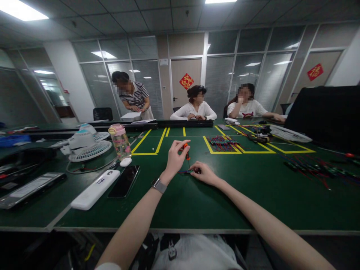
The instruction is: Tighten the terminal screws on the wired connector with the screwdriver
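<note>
My left hand [176, 155] grips the handle of a red and black screwdriver [187, 154], which stands nearly upright. Its thin shaft points down at a small circuit board [186, 172] lying on the green table. Thin wires run out from the board's left side. With bent fingers, my right hand [206, 174] holds the board at its right end; part of it is hidden under the fingertips. A small dark round part [197, 170] shows by those fingers, too small to name.
Wired boards [225, 144] lie within yellow tape, and more wired boards [323, 167] lie at right. To the left are a black phone [124, 182], a white power bank [95, 190], a bottle [120, 142] and a white fan [87, 144]. Three people are across the table.
</note>
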`<state>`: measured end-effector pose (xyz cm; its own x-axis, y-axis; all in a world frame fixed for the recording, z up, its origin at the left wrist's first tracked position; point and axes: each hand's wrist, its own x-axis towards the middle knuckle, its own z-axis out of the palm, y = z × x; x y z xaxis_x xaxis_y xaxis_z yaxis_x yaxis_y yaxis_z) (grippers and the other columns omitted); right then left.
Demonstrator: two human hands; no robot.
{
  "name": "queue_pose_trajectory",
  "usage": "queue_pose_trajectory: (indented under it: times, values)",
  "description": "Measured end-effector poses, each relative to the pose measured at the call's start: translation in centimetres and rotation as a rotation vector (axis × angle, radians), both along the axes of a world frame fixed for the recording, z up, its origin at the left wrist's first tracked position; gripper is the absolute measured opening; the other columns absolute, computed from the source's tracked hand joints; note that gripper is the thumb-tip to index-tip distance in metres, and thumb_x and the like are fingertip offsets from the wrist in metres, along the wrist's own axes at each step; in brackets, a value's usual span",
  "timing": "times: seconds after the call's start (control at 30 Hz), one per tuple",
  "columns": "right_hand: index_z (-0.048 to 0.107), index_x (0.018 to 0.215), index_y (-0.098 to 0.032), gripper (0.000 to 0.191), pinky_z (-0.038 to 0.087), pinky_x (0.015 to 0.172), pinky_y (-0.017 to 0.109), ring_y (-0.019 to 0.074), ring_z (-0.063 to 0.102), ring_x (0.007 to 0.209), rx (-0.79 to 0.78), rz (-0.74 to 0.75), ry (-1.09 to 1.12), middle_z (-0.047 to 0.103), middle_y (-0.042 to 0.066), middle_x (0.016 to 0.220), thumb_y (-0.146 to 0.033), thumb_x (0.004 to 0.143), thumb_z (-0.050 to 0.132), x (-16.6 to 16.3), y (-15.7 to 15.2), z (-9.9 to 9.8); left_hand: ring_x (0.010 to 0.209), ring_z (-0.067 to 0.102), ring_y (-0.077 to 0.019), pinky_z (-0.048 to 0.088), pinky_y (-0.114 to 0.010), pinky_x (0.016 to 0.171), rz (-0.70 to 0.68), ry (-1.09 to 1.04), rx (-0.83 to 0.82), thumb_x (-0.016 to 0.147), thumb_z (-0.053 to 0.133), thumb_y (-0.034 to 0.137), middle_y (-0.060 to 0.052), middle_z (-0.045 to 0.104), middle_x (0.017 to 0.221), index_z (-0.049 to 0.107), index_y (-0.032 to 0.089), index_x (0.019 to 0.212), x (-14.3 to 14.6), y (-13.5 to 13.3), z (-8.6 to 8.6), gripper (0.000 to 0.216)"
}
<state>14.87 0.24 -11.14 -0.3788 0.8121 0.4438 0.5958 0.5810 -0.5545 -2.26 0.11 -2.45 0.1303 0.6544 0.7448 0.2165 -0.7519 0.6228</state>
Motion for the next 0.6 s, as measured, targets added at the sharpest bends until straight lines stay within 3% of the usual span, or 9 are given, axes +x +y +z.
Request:
queue_pose_trajectory:
  times: [0.07, 0.17, 0.33, 0.5, 0.6]
  values:
    - [0.069, 0.090, -0.017, 0.016, 0.043, 0.064, 0.025, 0.0123, 0.052, 0.067, -0.003, 0.006, 0.001, 0.057, 0.002, 0.078, -0.019, 0.075, 0.063, 0.03, 0.01, -0.01, 0.100, 0.057, -0.0152, 0.048, -0.026, 0.084, -0.067, 0.005, -0.015, 0.091, 0.047, 0.024, -0.006, 0.058, 0.110, 0.061, 0.024, 0.118, 0.07, -0.09, 0.06, 0.031]
    - [0.069, 0.089, -0.017, 0.015, 0.042, 0.063, 0.025, 0.0122, 0.052, 0.066, -0.001, 0.006, -0.002, 0.057, 0.002, 0.079, -0.020, 0.075, 0.063, 0.07, -0.02, 0.05, 0.093, 0.061, -0.0142, 0.050, -0.026, 0.081, -0.210, -0.015, -0.092, 0.091, 0.045, 0.022, -0.006, 0.061, 0.106, 0.057, 0.022, 0.123, 0.26, -0.13, 0.09, 0.034]
    - [0.068, 0.088, -0.017, 0.014, 0.042, 0.064, 0.026, 0.0123, 0.051, 0.066, 0.006, -0.003, -0.011, 0.055, 0.002, 0.078, -0.021, 0.076, 0.063, 0.08, -0.04, 0.07, 0.092, 0.057, -0.0145, 0.048, -0.025, 0.081, -0.030, 0.022, 0.019, 0.087, 0.055, 0.028, -0.005, 0.057, 0.099, 0.066, 0.023, 0.110, 0.37, -0.42, 0.09, 0.026]
    - [0.068, 0.090, -0.017, 0.016, 0.041, 0.063, 0.025, 0.0122, 0.051, 0.066, -0.003, 0.010, -0.010, 0.054, 0.001, 0.077, -0.021, 0.076, 0.063, 0.12, -0.01, 0.06, 0.097, 0.059, -0.0144, 0.047, -0.028, 0.087, -0.185, -0.008, -0.069, 0.092, 0.043, 0.022, -0.006, 0.060, 0.108, 0.057, 0.024, 0.124, 0.36, -0.10, -0.04, 0.035]
    - [0.068, 0.091, -0.016, 0.016, 0.042, 0.064, 0.026, 0.0126, 0.052, 0.066, -0.012, 0.009, -0.007, 0.054, 0.001, 0.077, -0.022, 0.076, 0.064, 0.16, -0.06, 0.17, 0.086, 0.059, -0.0134, 0.050, -0.025, 0.078, -0.124, -0.019, -0.048, 0.088, 0.052, 0.026, -0.005, 0.059, 0.098, 0.062, 0.022, 0.117, 0.28, 0.08, -0.19, 0.030]
